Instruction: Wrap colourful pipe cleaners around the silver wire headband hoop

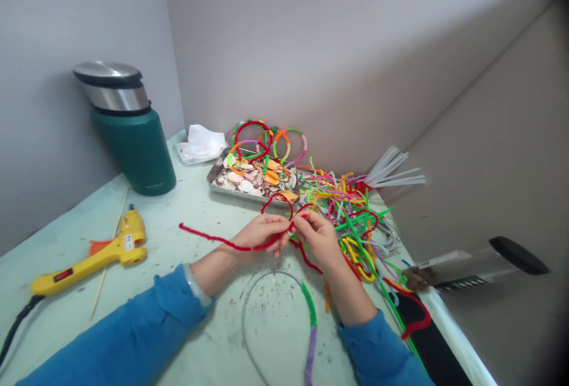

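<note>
A long red pipe cleaner point(222, 240) runs out leftward from my left hand point(267, 232), whose fingers are closed on it. Thumb and finger of my right hand point(316, 235) pinch the same red strand close beside the left fingertips. More red lengths curl above and below the hands; whether they are one piece I cannot tell. On the table below lies a thin grey headband point(245, 315), its right side wrapped in green point(308, 305) and purple pipe cleaner point(310, 353). The hands hover above it, apart from it.
Behind the hands stands a metal tray point(242, 196) of seashells, topped by colourful wrapped hoops point(253, 123). Loose pipe cleaners point(351, 208) heap at right, beside white glue sticks point(395, 179). At left are a yellow glue gun point(98, 257), a wooden skewer point(100, 291) and a green bottle point(136, 149).
</note>
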Demonstrator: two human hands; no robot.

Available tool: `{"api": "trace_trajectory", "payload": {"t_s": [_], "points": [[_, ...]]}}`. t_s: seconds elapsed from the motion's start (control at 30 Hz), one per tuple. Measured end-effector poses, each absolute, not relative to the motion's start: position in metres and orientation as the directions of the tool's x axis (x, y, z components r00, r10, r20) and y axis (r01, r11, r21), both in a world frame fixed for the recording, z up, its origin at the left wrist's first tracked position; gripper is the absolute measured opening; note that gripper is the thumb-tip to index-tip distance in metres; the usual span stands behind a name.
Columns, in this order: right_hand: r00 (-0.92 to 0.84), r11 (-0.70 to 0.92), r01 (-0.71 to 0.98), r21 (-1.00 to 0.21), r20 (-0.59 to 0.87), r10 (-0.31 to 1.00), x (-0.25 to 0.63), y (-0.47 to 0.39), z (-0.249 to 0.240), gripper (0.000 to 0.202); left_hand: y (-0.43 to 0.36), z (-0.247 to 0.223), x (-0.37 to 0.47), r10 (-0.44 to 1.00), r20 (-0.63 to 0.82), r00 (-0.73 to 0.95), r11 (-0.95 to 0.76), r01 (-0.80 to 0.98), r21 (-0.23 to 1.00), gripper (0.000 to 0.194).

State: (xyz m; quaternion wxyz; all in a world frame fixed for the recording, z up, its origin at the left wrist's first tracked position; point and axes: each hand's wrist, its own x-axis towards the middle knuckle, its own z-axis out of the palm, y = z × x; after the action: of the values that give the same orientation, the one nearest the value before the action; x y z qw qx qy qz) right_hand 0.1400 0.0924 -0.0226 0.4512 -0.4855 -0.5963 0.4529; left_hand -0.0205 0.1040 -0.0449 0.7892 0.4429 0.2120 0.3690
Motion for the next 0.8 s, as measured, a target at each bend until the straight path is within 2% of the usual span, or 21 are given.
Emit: {"api": "trace_trajectory", "payload": {"t_s": [0.17, 0.33, 0.53, 0.8], "points": [[-0.106, 0.105, 0.152, -0.983, 0.089, 0.990, 0.1390, 0.0921, -0.0209, 0.029, 0.1069, -0.0521, -0.0219, 0.769, 0.012, 0.640, 0.300, -0.377, 0.876, 0.024], [-0.075, 0.086, 0.208, -0.974, 0.072, 0.995, 0.1364, 0.0929, -0.0206, 0.033, 0.1101, -0.0547, -0.0193, 0.868, -0.035, 0.496, 0.256, -0.386, 0.886, 0.029], [-0.104, 0.091, 0.247, -0.965, 0.067, 0.992, 0.1342, 0.0928, -0.0245, 0.030, 0.1113, -0.0554, -0.0183, 0.905, -0.001, 0.425, 0.181, -0.383, 0.906, 0.028], [-0.125, 0.079, 0.286, -0.955, 0.045, 0.991, 0.1358, 0.0927, -0.0244, 0.025, 0.1085, -0.0527, -0.0188, 0.923, 0.051, 0.380, 0.060, -0.276, 0.959, 0.025]]}}
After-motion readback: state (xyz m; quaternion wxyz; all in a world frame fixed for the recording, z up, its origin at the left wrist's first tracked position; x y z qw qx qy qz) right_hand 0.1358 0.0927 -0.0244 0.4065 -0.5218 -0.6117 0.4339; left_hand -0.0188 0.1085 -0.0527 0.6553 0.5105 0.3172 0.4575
